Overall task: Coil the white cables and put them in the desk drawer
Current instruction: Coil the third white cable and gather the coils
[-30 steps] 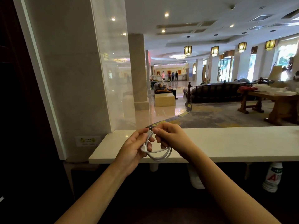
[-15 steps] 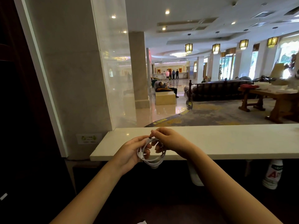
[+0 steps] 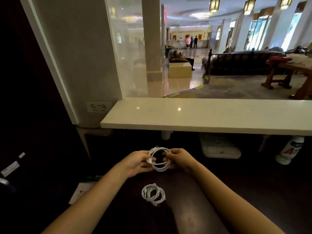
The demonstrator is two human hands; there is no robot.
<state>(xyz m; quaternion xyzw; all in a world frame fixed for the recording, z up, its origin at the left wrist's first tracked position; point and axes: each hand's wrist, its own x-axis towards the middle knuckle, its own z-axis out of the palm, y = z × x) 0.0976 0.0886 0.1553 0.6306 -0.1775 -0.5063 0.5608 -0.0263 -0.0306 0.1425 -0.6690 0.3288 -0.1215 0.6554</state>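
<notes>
Both hands, left and right, hold a coiled white cable above the dark surface; a second coil lies below

The left hand and right hand have dropped from the edge of the pale stone counter to low over the dark desk top. Their thin white cable is now a rounder loop, and a second coiled white cable has come into view below

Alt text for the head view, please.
The left hand and right hand hold a coiled white cable above a dark desk; a second coil lies on the desk nearer the camera. Behind, a pale counter fronts a lobby.
</notes>
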